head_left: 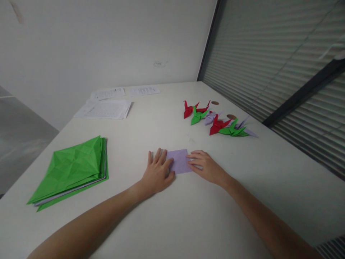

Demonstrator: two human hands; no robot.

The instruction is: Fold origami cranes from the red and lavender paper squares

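A folded lilac paper (179, 160) lies flat on the white table (172, 223) in front of me. My left hand (157, 172) rests on its left edge with fingers stretched out flat. My right hand (206, 166) presses on its right edge, fingers extended along the paper. Both hands hold the sheet down against the table; neither lifts it.
A stack of creased green sheets (72, 169) lies at the left. Several folded paper cranes (215, 120) in red, green and lilac sit at the back right. Printed white papers (106, 108) lie at the far edge. Window blinds (283, 64) run along the right side.
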